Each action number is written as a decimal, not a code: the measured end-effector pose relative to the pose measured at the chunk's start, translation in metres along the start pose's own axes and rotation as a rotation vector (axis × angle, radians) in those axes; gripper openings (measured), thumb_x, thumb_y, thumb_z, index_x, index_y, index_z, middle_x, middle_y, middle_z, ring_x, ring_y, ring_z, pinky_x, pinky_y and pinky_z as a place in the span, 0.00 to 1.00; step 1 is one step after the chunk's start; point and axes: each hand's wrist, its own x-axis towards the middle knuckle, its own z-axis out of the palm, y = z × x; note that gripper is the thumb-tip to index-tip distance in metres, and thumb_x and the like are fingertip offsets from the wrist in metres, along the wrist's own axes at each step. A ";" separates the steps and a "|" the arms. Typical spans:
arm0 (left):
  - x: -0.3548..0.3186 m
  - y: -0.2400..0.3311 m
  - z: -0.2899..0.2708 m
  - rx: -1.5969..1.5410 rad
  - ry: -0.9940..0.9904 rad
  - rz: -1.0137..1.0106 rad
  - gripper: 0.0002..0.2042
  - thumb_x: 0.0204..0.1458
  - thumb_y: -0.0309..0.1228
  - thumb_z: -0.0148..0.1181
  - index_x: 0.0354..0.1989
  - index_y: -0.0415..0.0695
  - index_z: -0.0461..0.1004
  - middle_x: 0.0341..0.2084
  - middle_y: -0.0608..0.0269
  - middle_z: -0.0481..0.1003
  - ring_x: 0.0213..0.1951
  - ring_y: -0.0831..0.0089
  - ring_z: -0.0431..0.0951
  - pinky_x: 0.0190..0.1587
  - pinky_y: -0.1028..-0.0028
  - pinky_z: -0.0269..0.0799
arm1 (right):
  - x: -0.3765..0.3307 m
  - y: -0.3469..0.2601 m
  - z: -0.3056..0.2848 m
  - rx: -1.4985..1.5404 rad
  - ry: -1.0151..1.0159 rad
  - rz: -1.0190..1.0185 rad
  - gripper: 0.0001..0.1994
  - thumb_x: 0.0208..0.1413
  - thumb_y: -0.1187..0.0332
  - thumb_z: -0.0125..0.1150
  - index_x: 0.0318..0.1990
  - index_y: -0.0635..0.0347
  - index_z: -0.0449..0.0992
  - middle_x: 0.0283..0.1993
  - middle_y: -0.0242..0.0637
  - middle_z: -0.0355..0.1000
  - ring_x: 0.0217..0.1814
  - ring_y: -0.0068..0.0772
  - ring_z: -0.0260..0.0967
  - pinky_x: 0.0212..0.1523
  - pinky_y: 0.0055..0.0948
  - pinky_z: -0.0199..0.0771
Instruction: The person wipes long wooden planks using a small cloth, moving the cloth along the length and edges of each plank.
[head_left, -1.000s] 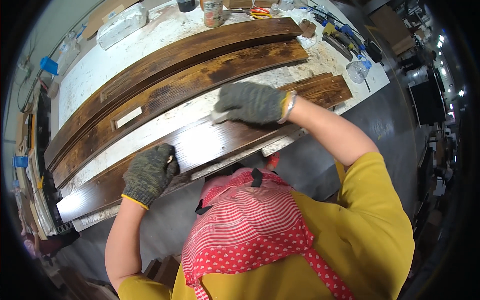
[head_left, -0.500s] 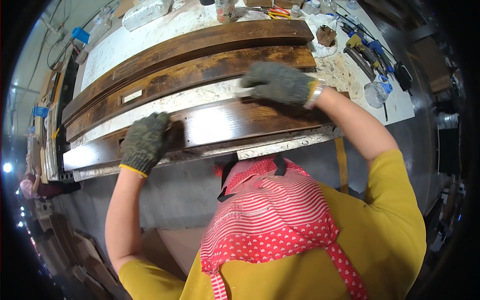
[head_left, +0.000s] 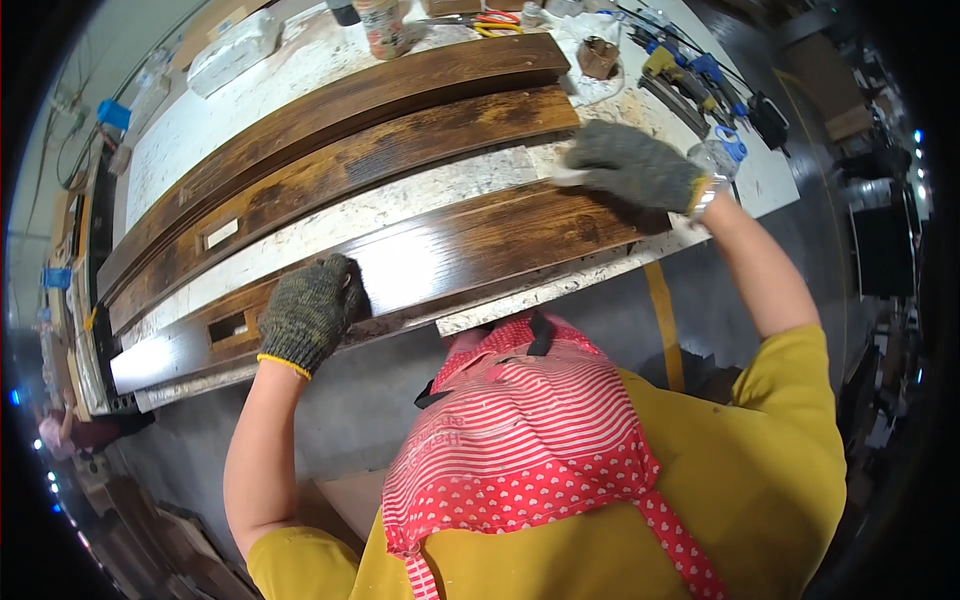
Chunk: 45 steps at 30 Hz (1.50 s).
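A long dark-brown stained wooden board (head_left: 490,235) lies along the near edge of the table, glossy where light reflects. My left hand (head_left: 308,312), in a dark knitted glove, is curled on this board beside its rectangular slot (head_left: 230,327), fingers bent round toward its near edge. My right hand (head_left: 635,168), gloved too, is over the board's right end, smeared by motion. Its fingers are closed on a small white thing (head_left: 570,177), mostly hidden. Behind lie a second slotted board (head_left: 400,150) and a third board (head_left: 340,118), side by side.
Nail guns (head_left: 690,85) and a clear bottle with a blue top (head_left: 725,152) are at the table's right. Along the back stand a cup (head_left: 382,28), yellow-handled pliers (head_left: 497,28), a white wrapped package (head_left: 235,52) and a small brown block (head_left: 598,58). Another person (head_left: 75,435) is far left.
My right hand has swept right along the front board toward its end, with the white thing. My left hand has shifted slightly right and off the slot; the whole view has shifted somewhat.
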 end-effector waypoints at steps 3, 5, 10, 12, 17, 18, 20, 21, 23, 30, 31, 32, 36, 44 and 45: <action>-0.006 -0.012 0.007 0.019 0.061 0.124 0.10 0.54 0.35 0.54 0.40 0.45 0.75 0.34 0.50 0.76 0.39 0.49 0.76 0.41 0.55 0.71 | 0.045 -0.044 0.038 0.160 0.083 -0.041 0.12 0.56 0.63 0.56 0.40 0.61 0.76 0.41 0.46 0.70 0.46 0.47 0.69 0.51 0.39 0.70; -0.005 -0.007 0.005 -0.009 0.031 0.044 0.11 0.56 0.39 0.54 0.37 0.45 0.76 0.33 0.49 0.77 0.37 0.50 0.77 0.42 0.56 0.72 | 0.046 -0.056 0.053 -0.045 0.048 -0.149 0.13 0.60 0.63 0.55 0.47 0.61 0.75 0.47 0.43 0.71 0.52 0.45 0.69 0.56 0.38 0.70; -0.003 0.003 -0.004 0.003 -0.020 -0.019 0.11 0.55 0.36 0.54 0.41 0.44 0.74 0.33 0.45 0.77 0.37 0.47 0.77 0.42 0.54 0.71 | -0.021 -0.015 0.015 0.046 0.005 0.319 0.12 0.54 0.68 0.60 0.46 0.58 0.78 0.42 0.42 0.71 0.46 0.44 0.70 0.50 0.39 0.71; -0.004 0.006 -0.008 0.007 -0.019 -0.018 0.12 0.55 0.36 0.54 0.43 0.44 0.74 0.34 0.45 0.77 0.38 0.47 0.77 0.42 0.54 0.71 | -0.052 0.007 -0.003 -0.074 0.054 0.384 0.10 0.52 0.68 0.60 0.42 0.57 0.80 0.40 0.42 0.72 0.44 0.45 0.71 0.48 0.39 0.72; -0.003 0.002 -0.003 -0.020 0.009 -0.019 0.11 0.55 0.36 0.54 0.43 0.45 0.75 0.35 0.46 0.77 0.39 0.48 0.77 0.43 0.55 0.71 | -0.044 0.009 -0.015 -0.201 -0.003 0.351 0.10 0.54 0.68 0.60 0.42 0.62 0.78 0.39 0.44 0.70 0.44 0.45 0.70 0.47 0.40 0.70; -0.002 0.002 -0.002 -0.045 0.020 -0.013 0.12 0.55 0.36 0.54 0.43 0.45 0.74 0.35 0.46 0.77 0.39 0.47 0.77 0.43 0.55 0.71 | -0.030 -0.001 -0.007 -0.157 -0.016 0.322 0.11 0.56 0.67 0.58 0.42 0.62 0.78 0.41 0.43 0.70 0.45 0.45 0.70 0.48 0.39 0.71; -0.002 0.006 -0.004 -0.028 0.001 -0.038 0.11 0.55 0.35 0.54 0.44 0.45 0.74 0.35 0.46 0.77 0.40 0.47 0.76 0.43 0.55 0.70 | -0.027 -0.006 0.022 -0.127 0.139 0.070 0.11 0.58 0.66 0.57 0.44 0.60 0.77 0.43 0.44 0.71 0.46 0.45 0.70 0.51 0.37 0.71; 0.000 0.009 -0.005 -0.012 -0.018 -0.061 0.11 0.55 0.35 0.54 0.44 0.46 0.74 0.36 0.46 0.77 0.40 0.47 0.76 0.43 0.55 0.70 | -0.032 -0.002 0.030 -0.146 0.144 0.029 0.11 0.59 0.65 0.57 0.44 0.60 0.77 0.44 0.45 0.71 0.46 0.45 0.70 0.51 0.36 0.71; -0.001 0.010 -0.006 -0.003 -0.034 -0.095 0.11 0.56 0.35 0.53 0.45 0.46 0.74 0.37 0.46 0.77 0.42 0.46 0.76 0.44 0.55 0.70 | -0.044 0.006 0.003 -0.063 -0.045 0.242 0.12 0.55 0.65 0.59 0.43 0.63 0.77 0.43 0.45 0.71 0.47 0.46 0.70 0.51 0.39 0.71; 0.003 0.027 -0.010 -0.006 -0.042 -0.246 0.12 0.57 0.37 0.53 0.44 0.47 0.75 0.38 0.46 0.77 0.43 0.48 0.76 0.46 0.55 0.70 | -0.084 0.044 -0.033 -0.163 -0.079 0.388 0.19 0.55 0.59 0.62 0.51 0.59 0.76 0.53 0.42 0.72 0.64 0.44 0.62 0.64 0.38 0.62; 0.004 0.029 -0.010 -0.003 -0.037 -0.247 0.12 0.57 0.37 0.53 0.44 0.47 0.75 0.38 0.46 0.77 0.43 0.48 0.76 0.46 0.55 0.70 | -0.081 0.046 -0.021 -0.116 0.042 0.306 0.19 0.56 0.60 0.61 0.52 0.59 0.76 0.53 0.42 0.72 0.63 0.44 0.63 0.64 0.38 0.63; 0.006 0.031 -0.010 0.006 -0.070 -0.268 0.12 0.57 0.37 0.53 0.45 0.47 0.74 0.38 0.46 0.77 0.44 0.47 0.76 0.46 0.55 0.70 | -0.072 0.043 -0.014 -0.083 0.030 0.230 0.15 0.58 0.64 0.59 0.51 0.58 0.76 0.52 0.42 0.72 0.62 0.43 0.64 0.63 0.38 0.64; 0.004 0.027 -0.008 0.021 -0.086 -0.311 0.12 0.58 0.38 0.51 0.45 0.46 0.73 0.38 0.45 0.77 0.44 0.46 0.75 0.46 0.55 0.70 | -0.090 0.066 -0.020 -0.170 -0.115 0.286 0.13 0.51 0.66 0.63 0.43 0.58 0.78 0.44 0.42 0.71 0.48 0.44 0.69 0.52 0.40 0.69; -0.013 -0.019 0.027 0.160 0.038 -0.182 0.12 0.58 0.41 0.48 0.38 0.48 0.73 0.36 0.49 0.76 0.43 0.47 0.74 0.44 0.54 0.69 | -0.077 0.062 -0.015 0.914 0.306 0.308 0.17 0.61 0.64 0.58 0.53 0.64 0.75 0.42 0.35 0.76 0.41 0.22 0.72 0.46 0.24 0.74; -0.008 -0.009 0.024 0.148 0.067 -0.244 0.14 0.58 0.43 0.47 0.38 0.47 0.73 0.36 0.48 0.76 0.43 0.47 0.75 0.44 0.53 0.69 | -0.066 0.046 -0.006 0.964 0.341 0.384 0.17 0.60 0.64 0.58 0.53 0.64 0.75 0.42 0.35 0.76 0.40 0.23 0.72 0.43 0.25 0.74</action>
